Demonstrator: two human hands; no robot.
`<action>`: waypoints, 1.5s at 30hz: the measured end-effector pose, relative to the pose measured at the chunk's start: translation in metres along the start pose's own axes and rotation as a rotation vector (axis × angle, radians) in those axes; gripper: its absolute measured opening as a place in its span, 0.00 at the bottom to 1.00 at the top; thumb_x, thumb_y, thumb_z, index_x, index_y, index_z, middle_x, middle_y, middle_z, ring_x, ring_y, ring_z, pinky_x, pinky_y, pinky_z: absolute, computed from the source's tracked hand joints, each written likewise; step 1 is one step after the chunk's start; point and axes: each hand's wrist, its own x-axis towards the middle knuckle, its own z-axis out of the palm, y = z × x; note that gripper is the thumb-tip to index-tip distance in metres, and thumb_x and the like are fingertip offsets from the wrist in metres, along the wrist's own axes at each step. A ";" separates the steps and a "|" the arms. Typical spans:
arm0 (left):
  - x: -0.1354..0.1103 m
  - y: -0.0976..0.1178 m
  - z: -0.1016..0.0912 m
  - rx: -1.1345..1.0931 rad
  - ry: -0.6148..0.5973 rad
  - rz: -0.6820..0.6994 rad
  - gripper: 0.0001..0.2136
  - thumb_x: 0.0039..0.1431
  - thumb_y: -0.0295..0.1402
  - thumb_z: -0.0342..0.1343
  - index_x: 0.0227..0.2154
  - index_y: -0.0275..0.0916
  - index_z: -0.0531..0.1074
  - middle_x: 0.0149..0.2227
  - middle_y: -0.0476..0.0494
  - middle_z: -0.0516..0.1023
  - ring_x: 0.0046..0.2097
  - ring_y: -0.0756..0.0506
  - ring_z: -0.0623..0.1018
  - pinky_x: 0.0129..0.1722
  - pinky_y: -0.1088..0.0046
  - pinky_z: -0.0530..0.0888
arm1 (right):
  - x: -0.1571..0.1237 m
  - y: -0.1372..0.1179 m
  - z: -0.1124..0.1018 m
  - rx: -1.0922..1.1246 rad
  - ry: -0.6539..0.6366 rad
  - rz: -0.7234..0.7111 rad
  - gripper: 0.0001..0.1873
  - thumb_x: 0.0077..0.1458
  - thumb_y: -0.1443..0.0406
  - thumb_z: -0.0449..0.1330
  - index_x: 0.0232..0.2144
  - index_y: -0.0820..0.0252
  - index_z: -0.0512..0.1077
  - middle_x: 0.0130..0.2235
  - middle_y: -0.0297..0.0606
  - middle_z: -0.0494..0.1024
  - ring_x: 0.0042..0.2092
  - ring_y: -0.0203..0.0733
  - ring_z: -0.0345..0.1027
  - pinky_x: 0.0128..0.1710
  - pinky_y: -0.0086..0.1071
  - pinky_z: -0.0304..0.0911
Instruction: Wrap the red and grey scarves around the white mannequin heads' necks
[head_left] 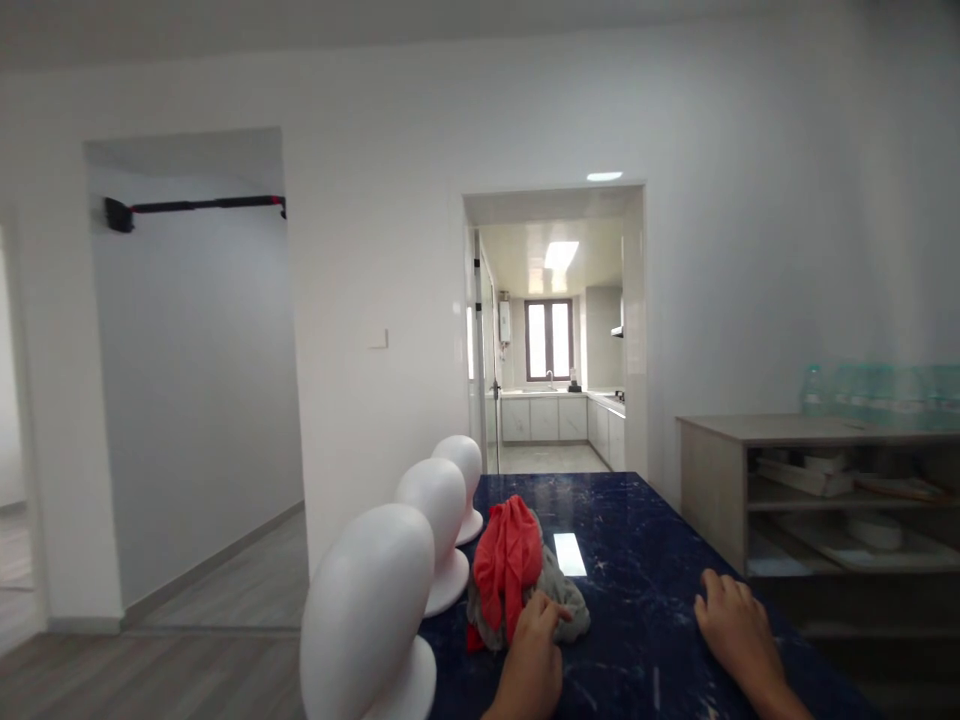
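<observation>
A heap of cloth lies on the dark blue marbled table (637,540): a red cloth (508,560) on top of a grey cloth (564,592). My left hand (534,640) rests at the near edge of the heap, its fingers curled and pinching the grey cloth. My right hand (733,618) lies flat on the tabletop to the right, palm down, fingers together, holding nothing. Three white foam mannequin heads stand in a row along the table's left edge: the nearest (367,620), the middle one (435,530) and the far one (461,480).
A grey shelf unit (787,470) with trays and boxes stands right of the table, bluish bottles on top. Ahead, a doorway (555,330) opens to a kitchen. Another opening (195,370) at left has a black bar across its top. The floor is grey wood.
</observation>
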 end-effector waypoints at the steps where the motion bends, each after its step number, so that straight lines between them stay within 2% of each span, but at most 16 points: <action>1: 0.001 0.000 0.000 -0.010 -0.012 -0.005 0.30 0.43 0.12 0.48 0.45 0.44 0.81 0.47 0.39 0.76 0.51 0.38 0.71 0.55 0.63 0.62 | 0.000 0.000 0.000 -0.005 0.002 -0.006 0.07 0.67 0.67 0.51 0.43 0.58 0.68 0.39 0.44 0.76 0.45 0.53 0.72 0.44 0.41 0.61; 13: 0.006 0.003 -0.007 0.049 -0.009 -0.061 0.26 0.42 0.13 0.48 0.39 0.43 0.80 0.42 0.43 0.74 0.45 0.41 0.71 0.47 0.67 0.63 | -0.001 0.004 0.022 0.018 0.001 -0.031 0.10 0.67 0.66 0.51 0.48 0.61 0.68 0.41 0.46 0.77 0.46 0.54 0.71 0.46 0.44 0.59; 18: 0.006 0.001 -0.006 0.039 0.016 -0.056 0.25 0.45 0.14 0.48 0.41 0.43 0.80 0.41 0.43 0.74 0.45 0.41 0.71 0.48 0.66 0.63 | 0.001 0.001 0.016 0.045 -0.024 -0.016 0.09 0.68 0.66 0.51 0.45 0.60 0.69 0.41 0.45 0.77 0.46 0.54 0.71 0.45 0.43 0.58; 21: 0.010 -0.001 -0.006 -0.181 0.087 -0.173 0.20 0.43 0.17 0.52 0.37 0.41 0.79 0.36 0.46 0.73 0.40 0.44 0.70 0.43 0.69 0.63 | 0.002 -0.003 0.005 0.059 -0.035 -0.008 0.08 0.67 0.67 0.51 0.44 0.60 0.69 0.40 0.45 0.77 0.46 0.55 0.70 0.45 0.43 0.58; 25: 0.015 -0.002 -0.013 -0.784 0.175 -0.418 0.19 0.36 0.20 0.54 0.35 0.39 0.74 0.32 0.52 0.67 0.32 0.50 0.66 0.32 0.74 0.61 | 0.002 -0.007 -0.008 0.042 -0.054 0.002 0.07 0.67 0.67 0.52 0.42 0.61 0.70 0.40 0.46 0.76 0.45 0.55 0.70 0.44 0.42 0.57; 28: 0.014 0.000 -0.021 -1.083 0.188 -0.483 0.20 0.37 0.18 0.55 0.37 0.38 0.72 0.34 0.52 0.66 0.32 0.52 0.68 0.33 0.75 0.64 | 0.001 -0.008 -0.011 0.031 -0.056 0.013 0.08 0.67 0.68 0.51 0.43 0.62 0.70 0.40 0.47 0.77 0.45 0.55 0.70 0.43 0.42 0.57; 33: 0.012 0.000 -0.027 -1.219 0.179 -0.535 0.21 0.41 0.15 0.56 0.41 0.37 0.71 0.35 0.51 0.66 0.32 0.53 0.68 0.33 0.77 0.66 | 0.002 -0.007 -0.008 0.036 -0.085 0.044 0.09 0.67 0.68 0.51 0.44 0.63 0.70 0.41 0.49 0.78 0.46 0.56 0.70 0.43 0.41 0.57; 45: 0.016 -0.001 -0.025 -1.266 0.152 -0.515 0.23 0.38 0.16 0.55 0.41 0.37 0.71 0.34 0.51 0.65 0.32 0.53 0.68 0.34 0.77 0.66 | 0.003 -0.005 -0.011 0.043 -0.137 0.051 0.11 0.67 0.67 0.48 0.43 0.62 0.70 0.40 0.49 0.78 0.46 0.56 0.70 0.42 0.41 0.57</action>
